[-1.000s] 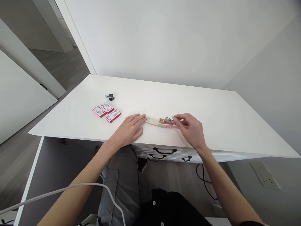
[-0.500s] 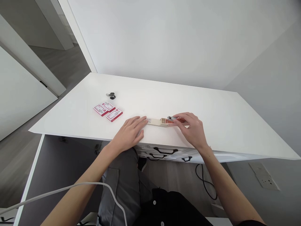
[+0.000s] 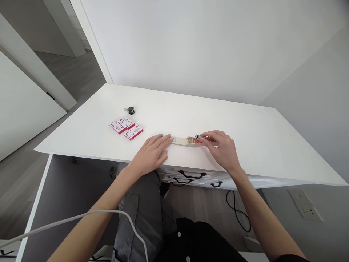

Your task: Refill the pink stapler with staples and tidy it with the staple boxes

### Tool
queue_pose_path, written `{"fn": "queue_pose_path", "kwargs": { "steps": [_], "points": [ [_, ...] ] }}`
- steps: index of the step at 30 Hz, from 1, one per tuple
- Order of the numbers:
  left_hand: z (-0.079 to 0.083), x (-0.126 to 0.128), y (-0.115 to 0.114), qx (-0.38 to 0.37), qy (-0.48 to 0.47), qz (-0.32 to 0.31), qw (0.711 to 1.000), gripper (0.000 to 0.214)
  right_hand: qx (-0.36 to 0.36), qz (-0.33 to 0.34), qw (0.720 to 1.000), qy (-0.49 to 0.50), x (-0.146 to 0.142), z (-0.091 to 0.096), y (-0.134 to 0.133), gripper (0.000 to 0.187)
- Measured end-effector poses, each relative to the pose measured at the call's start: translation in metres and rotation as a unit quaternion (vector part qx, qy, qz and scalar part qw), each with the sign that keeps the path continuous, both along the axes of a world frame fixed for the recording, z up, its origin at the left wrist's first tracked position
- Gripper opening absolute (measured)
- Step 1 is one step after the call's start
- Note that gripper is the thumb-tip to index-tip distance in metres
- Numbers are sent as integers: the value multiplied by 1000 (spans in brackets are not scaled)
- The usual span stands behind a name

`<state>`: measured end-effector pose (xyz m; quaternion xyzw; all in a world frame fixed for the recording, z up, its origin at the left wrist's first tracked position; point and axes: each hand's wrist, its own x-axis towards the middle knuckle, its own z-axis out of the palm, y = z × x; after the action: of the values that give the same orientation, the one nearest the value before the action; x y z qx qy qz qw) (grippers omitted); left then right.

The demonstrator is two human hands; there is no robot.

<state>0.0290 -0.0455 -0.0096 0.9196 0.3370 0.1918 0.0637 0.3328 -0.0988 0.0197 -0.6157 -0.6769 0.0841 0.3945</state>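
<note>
Stapler (image 3: pixel 181 141) laid open on the white bench (image 3: pixel 253 134), metal piece (image 3: pixel 201 137) pinched in the right fingers

Nearest of all, a white cable (image 3: pixel 109 210) loops across the view over the left forearm, well short of the fingers. Closer in than both hands, too, are a black shirt (image 3: pixel 201 240) with white buttons and grey trousers (image 3: pixel 136 218). Below the fingers, under the bench edge, sit drawers with dark handles (image 3: pixel 192 177); a black cord (image 3: pixel 235 208) curls on the floor beneath the right wrist.

On the bench, the left hand (image 3: pixel 151 153) lies palm down, its fingers loosely spread and curled round nothing, the tips resting on the stapler's cream end. From those fingertips the stapler runs across to the right hand (image 3: pixel 223 149), its reddish inside showing beside and beneath the right fingers. There the thumb and forefinger close on the silvery metal piece, just above the stapler; whether it touches the stapler I cannot tell.

Beyond the left fingers and off to their left lie three small red-and-white boxes (image 3: pixel 133 132), close together. Just past the boxes is a small black clip (image 3: pixel 131 110). Farthest from the fingers, behind the bench, rises a pale wall (image 3: pixel 185 43).
</note>
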Motion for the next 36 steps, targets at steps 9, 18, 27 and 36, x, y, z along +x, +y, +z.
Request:
{"fn": "queue_pose_path", "kwargs": {
  "steps": [9,18,27,36],
  "points": [
    [1,1,0,-3,6,2,1000,54,0,-6,1000,-19,-2,1,2,27],
    [0,1,0,-1,5,5,1000,53,-1,-7,1000,14,-5,4,0,29],
    [0,0,-1,-7,-2,2,1000,55,-16,-13,998,51,1,4,0,33],
    [2,0,-2,-10,2,3,1000,54,-29,-2,1000,6,3,6,1,29]
  ]
}}
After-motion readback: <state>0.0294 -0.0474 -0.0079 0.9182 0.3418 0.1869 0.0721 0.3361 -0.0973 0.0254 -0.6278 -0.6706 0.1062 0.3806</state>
